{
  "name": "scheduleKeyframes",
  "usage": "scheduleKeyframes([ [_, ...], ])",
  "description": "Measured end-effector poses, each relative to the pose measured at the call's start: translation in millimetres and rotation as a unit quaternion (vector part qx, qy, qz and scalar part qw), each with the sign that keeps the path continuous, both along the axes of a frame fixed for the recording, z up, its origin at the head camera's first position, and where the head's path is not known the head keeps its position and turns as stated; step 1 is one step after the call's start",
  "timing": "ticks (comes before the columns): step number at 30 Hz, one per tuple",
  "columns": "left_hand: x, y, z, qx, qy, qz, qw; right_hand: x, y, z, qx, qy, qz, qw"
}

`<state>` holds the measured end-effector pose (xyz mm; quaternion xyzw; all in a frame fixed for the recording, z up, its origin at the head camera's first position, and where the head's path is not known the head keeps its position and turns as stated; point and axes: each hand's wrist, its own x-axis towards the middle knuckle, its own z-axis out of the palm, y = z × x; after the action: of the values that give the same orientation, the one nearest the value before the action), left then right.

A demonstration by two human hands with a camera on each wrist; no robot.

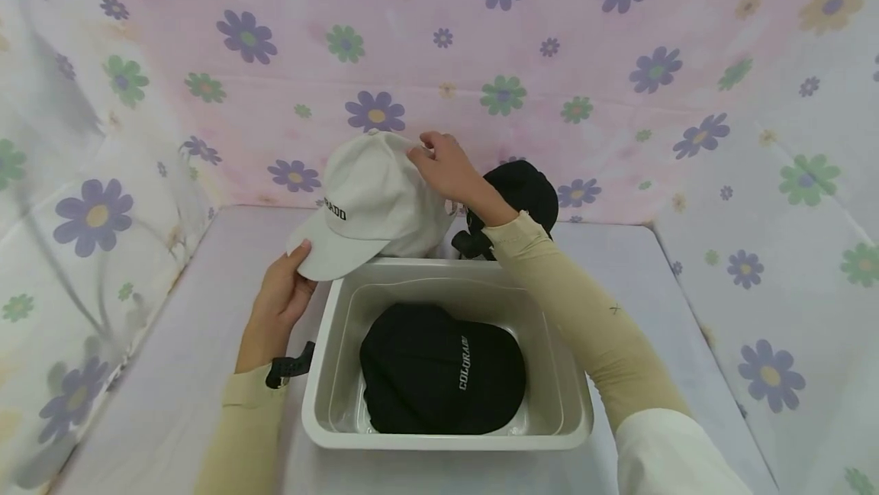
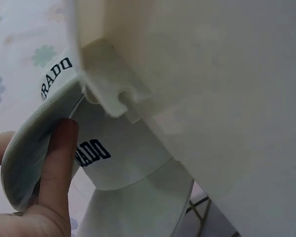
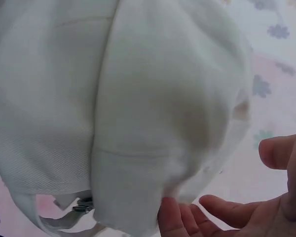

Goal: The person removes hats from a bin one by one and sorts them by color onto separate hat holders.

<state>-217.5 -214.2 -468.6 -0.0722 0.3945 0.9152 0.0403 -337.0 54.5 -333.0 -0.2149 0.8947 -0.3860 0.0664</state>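
Observation:
My left hand pinches the brim of a white cap, thumb on top and fingers beneath. Dark lettering runs across the cap's front. In the left wrist view, lettering appears in two places; a second white cap seems to sit under the first. Beside the crown is my right hand, its fingers loosely bent. In the right wrist view its fingertips meet the fabric edge, with the thumb apart. Inside the pale plastic bin lies a black cap with "COLORADO" on it.
Another black cap stands behind the bin, partly hidden by the right forearm. The bin sits on a pale cloth-covered table. Flowered cloth walls enclose the back and sides.

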Motion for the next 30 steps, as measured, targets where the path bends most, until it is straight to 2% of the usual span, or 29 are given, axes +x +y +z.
scheduleKeyframes([
  [4, -2.3, 4.1, 4.3, -0.038, -0.001, 0.011, 0.9992, -8.5, 0.4, 1.0, 0.021, -0.034, -0.04, 0.9984],
  [9, -5.7, 7.6, 9.5, -0.097, 0.003, 0.036, 0.9946, -14.6, 4.5, 4.2, 0.032, -0.078, -0.038, 0.9957],
  [15, -8.7, 11.7, 11.0, -0.14, 0.039, 0.104, 0.9838, -19.1, 16.1, 3.0, 0.025, -0.141, -0.025, 0.9894],
  [19, -12.3, 12.1, 12.8, -0.156, 0.057, 0.152, 0.9744, -22.7, 23.6, 0.8, -0.014, -0.174, -0.016, 0.9845],
  [23, -19.5, 10.6, 16.8, -0.175, 0.064, 0.178, 0.9663, -25.2, 28.5, -1.5, -0.047, -0.185, -0.002, 0.9815],
  [27, -28.3, 8.9, 22.4, -0.179, 0.058, 0.19, 0.9636, -26.1, 31.5, -4.2, -0.067, -0.18, 0.007, 0.9813],
  [30, -35.8, 6.9, 27.0, -0.164, 0.046, 0.2, 0.9649, -26.0, 32.5, -4.7, -0.099, -0.173, 0.013, 0.9799],
])
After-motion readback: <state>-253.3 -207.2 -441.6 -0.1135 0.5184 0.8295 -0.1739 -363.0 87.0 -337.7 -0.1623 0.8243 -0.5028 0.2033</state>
